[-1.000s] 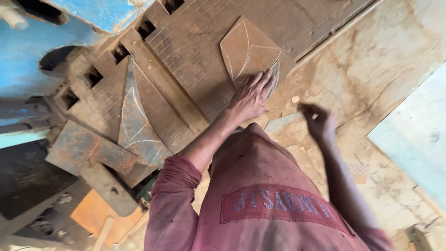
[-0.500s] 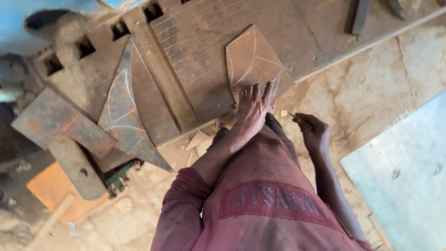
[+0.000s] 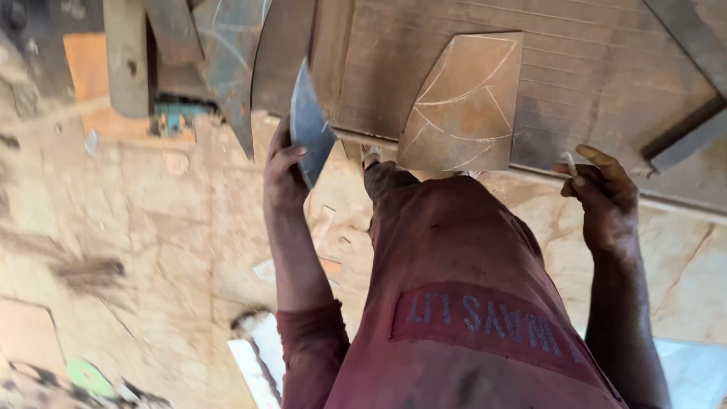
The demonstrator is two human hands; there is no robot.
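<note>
Dusty workshop floor (image 3: 151, 250), rusty steel worktop (image 3: 606, 83) above. Left hand (image 3: 284, 170) pinching a sharp grey metal offcut (image 3: 310, 125) at the worktop's near edge; right hand (image 3: 602, 193) closed on a small white chalk stick (image 3: 569, 163). Marked sheet piece (image 3: 466, 106) lying flat near that edge. Risk judged: cut fingers from the offcut's edge slipping.
</note>
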